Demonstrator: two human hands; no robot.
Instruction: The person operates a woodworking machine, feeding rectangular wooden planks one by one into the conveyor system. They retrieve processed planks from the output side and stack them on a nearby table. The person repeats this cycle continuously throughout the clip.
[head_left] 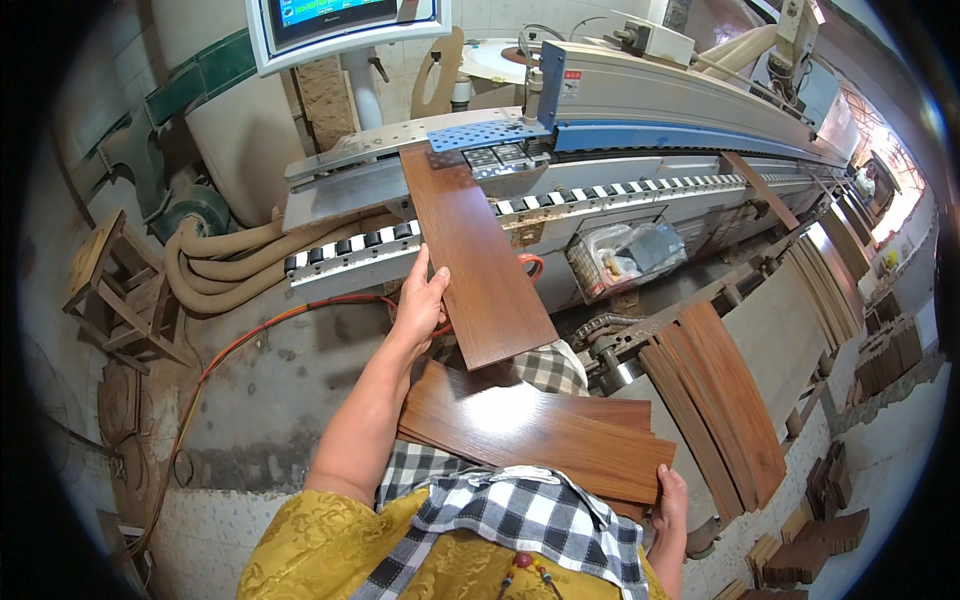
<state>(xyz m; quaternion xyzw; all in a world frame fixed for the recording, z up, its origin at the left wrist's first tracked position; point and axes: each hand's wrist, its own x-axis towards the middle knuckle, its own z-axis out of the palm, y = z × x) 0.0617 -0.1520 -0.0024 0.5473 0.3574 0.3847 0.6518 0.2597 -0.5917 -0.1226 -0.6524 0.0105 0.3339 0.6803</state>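
Observation:
My left hand (425,300) grips the left edge of a long brown wood-look board (480,270), whose far end lies at the machine's perforated blue plate (480,130), across the row of black rollers (600,192). Below it, my right hand (668,495) holds the right end of a small stack of similar brown boards (540,445) against my checked apron (440,520). The left end of that stack sits beneath my left forearm's side, near my body.
At the right, board stacks (730,410) rest on a roller conveyor with a chain. A wire basket (625,255) hangs under the rail. At the left are a wooden stool (120,290), hoses (200,270) and an orange cable (250,335). A screen (345,25) stands above.

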